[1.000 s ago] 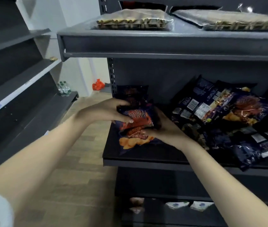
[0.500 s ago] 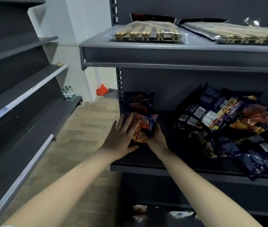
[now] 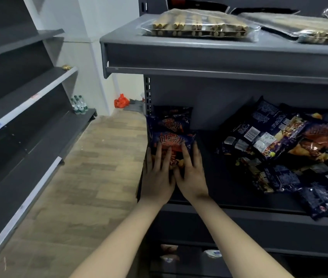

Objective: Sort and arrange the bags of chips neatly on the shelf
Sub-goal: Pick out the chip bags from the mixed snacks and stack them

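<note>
A dark blue and red chip bag (image 3: 172,140) stands at the left end of the middle shelf (image 3: 229,189), leaning against two like bags (image 3: 170,122) behind it. My left hand (image 3: 158,173) and my right hand (image 3: 191,173) lie flat side by side on its front, fingers spread and pressing it back. A loose pile of the same chip bags (image 3: 291,153) lies jumbled on the right half of that shelf, some face down with their labels up.
The top shelf (image 3: 199,57) juts out above, holding clear packs of biscuit sticks (image 3: 197,25). A lower shelf holds some small packets (image 3: 169,253). Dark shelving (image 3: 24,109) lines the left side of the wooden aisle floor. Water bottles (image 3: 79,105) and an orange bag (image 3: 121,101) sit far back.
The bag has gone from being held out in front of the shelf to standing against the row at the left end. Both hands now rest flat on its face.
</note>
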The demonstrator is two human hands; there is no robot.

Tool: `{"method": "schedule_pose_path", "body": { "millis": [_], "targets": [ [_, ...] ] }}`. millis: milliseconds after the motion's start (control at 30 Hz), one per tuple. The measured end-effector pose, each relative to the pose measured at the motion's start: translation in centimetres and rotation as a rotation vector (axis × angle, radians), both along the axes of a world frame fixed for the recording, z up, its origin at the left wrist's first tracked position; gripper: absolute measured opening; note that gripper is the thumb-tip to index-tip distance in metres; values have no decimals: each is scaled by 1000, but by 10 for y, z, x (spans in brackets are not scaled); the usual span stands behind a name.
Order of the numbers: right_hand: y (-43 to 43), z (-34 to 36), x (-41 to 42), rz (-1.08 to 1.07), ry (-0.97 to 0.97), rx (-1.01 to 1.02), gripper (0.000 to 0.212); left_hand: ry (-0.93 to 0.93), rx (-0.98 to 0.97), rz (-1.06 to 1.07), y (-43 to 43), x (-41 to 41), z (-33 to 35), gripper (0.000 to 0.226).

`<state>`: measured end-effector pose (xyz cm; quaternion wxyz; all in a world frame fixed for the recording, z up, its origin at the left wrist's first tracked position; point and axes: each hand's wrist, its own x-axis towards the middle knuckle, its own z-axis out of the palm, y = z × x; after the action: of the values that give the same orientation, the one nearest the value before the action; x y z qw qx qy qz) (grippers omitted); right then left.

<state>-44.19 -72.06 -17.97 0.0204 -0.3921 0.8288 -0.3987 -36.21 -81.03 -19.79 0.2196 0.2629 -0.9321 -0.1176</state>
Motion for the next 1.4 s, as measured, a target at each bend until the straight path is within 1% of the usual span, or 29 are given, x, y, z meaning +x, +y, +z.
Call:
{"method": "schedule_pose_path", "body": {
  "millis": [167,333,433,833,1167,1400],
  "targets": [
    [1,1,1,-26,19,54,73,27,51,-44,0,1,1,64],
    [1,2,5,-71,43,108,70,8,58,-43,1,1,2,66],
    [1,3,5,-99,67,142,67,28,60,-44,1,1,3,66],
    [0,-1,6,-131,100,170,67,43,74,-53,0,1,-2,70],
    [-2,0,2,-144,71,274,63,42,81,-29,1,-2,1,64],
    [-3,-4,-1,-106,73,231,63,40,67,-11,1,-2,2,63]
  ]
}}
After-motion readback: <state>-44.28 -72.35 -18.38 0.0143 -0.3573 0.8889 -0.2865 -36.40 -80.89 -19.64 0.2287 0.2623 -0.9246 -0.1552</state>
